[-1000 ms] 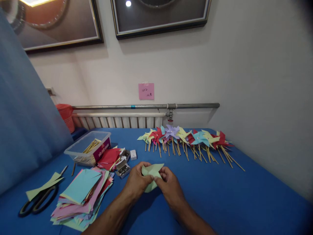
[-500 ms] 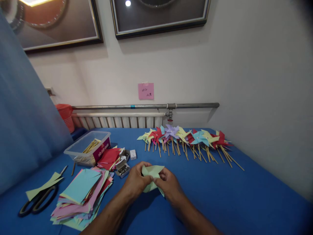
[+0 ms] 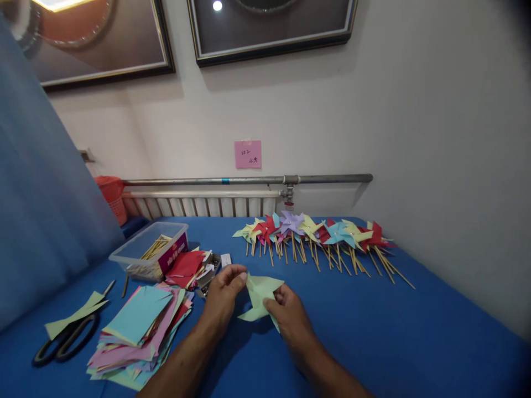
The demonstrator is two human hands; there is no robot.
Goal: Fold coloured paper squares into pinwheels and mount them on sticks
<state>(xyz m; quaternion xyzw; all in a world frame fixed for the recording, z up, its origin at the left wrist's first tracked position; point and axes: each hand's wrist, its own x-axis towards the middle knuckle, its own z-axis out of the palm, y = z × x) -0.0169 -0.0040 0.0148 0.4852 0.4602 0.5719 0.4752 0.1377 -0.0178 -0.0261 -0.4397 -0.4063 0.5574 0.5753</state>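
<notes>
A pale green paper pinwheel head point(image 3: 259, 296), its corners folded to the centre, is in my right hand point(image 3: 288, 309). The thumb of that hand presses near the middle while the fingers curl behind. My left hand point(image 3: 224, 293) is just left of the paper, thumb and fingers drawn together near its upper left point; anything between them is hidden. Behind this hand are small boxes of metal pins point(image 3: 206, 282), partly covered. A stack of coloured paper squares point(image 3: 136, 320) lies to the left, and red paper pieces point(image 3: 185, 269) lie beyond it.
Finished pinwheels on sticks point(image 3: 309, 228) lie in a row at the back right. A clear plastic box point(image 3: 120, 257) holds thin sticks point(image 3: 155, 247). Black-handled scissors point(image 3: 77, 337) rest at far left under green paper strips point(image 3: 78, 315). A blue cloth point(image 3: 373, 331) covers the table.
My left hand has let go of the pinwheel's centre and shifted left, covering more of the pin boxes. The folded green paper shows more fully in my right hand.
</notes>
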